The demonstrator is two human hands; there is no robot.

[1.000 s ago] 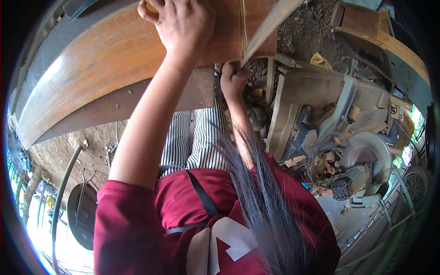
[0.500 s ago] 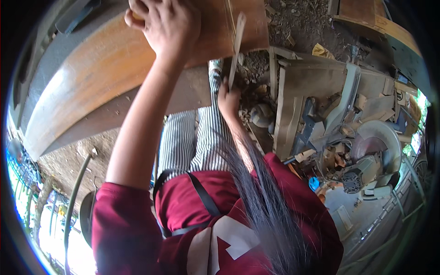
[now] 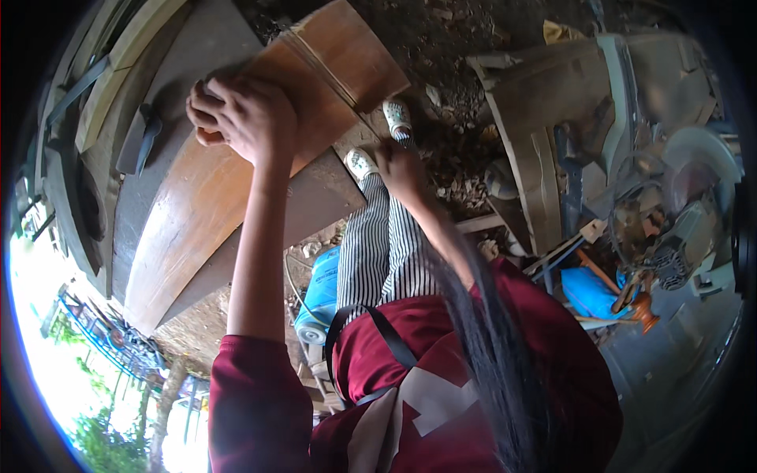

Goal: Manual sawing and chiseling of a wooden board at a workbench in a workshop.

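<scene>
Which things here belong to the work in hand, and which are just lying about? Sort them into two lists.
In use:
wooden board, under the left hand
thin tool, at the right hand

Lying about:
blue container
yellowish scrap
wooden panel at right

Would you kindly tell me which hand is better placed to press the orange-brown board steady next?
The left hand, I'd judge: it lies on the orange-brown board, while the right hand is off it, seemingly closed around a thin tool.
</scene>
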